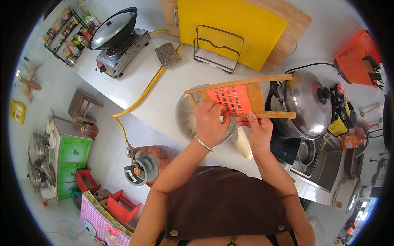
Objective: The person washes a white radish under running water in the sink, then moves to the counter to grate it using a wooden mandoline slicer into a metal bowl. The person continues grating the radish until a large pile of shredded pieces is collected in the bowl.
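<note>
My right hand (260,129) grips the lower rail of a wooden-framed grater (255,95), its thumb on top. The grater has an orange toothed plate and is tilted over a metal bowl (181,117). White shreds (191,121) lie in the bowl. My left hand (212,121), with a bangle at the wrist, is at the plate's lower left, fingers curled and thumb drawn in. Whether a small piece is between its fingertips I cannot tell. A peeled white radish-like root (241,143) rests on the counter beside the bowl, below my right hand.
A lidded steel pot (303,101) stands on an induction cooker just right of the grater. Behind are a yellow cutting board (227,27) and wire rack (218,46). A yellow gas hose (147,87) crosses the counter from a wok stove (120,52) to a gas cylinder (144,166).
</note>
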Demonstrator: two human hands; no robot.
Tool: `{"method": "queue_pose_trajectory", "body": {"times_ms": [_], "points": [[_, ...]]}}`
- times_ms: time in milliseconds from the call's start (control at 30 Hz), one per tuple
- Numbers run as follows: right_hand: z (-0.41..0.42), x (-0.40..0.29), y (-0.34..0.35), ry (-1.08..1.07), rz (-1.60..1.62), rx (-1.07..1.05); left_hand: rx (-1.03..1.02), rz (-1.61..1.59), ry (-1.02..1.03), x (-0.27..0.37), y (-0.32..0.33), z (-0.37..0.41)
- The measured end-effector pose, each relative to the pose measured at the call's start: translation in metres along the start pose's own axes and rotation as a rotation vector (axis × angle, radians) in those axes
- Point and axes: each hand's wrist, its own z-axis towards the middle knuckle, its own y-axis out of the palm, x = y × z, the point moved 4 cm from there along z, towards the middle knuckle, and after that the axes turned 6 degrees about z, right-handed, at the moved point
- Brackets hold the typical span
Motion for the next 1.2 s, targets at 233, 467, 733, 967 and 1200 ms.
{"method": "queue_pose_trajectory", "body": {"times_ms": [233, 467, 733, 967, 1200], "points": [[0.003, -0.003, -0.008, -0.039, 0.007, 0.027, -0.015, 0.043, -0.072, -0.007, 0.001, 0.000], [0.007, -0.030, -0.039, -0.227, -0.100, 0.153, -0.459, 0.481, -0.128, -0.099, -0.001, -0.062], [-0.007, -0.035, -0.080, -0.326, -0.361, 0.207, -0.538, 0.069, -0.892, -0.171, -0.029, -0.127], [0.015, -0.014, -0.089, -0.240, -0.481, 0.290, -0.497, -1.130, -1.659, -0.172, -0.001, -0.192], [0.052, 0.021, -0.066, -0.103, -0.336, 0.252, -0.364, -1.338, -1.741, -0.149, -0.048, -0.183]]}}
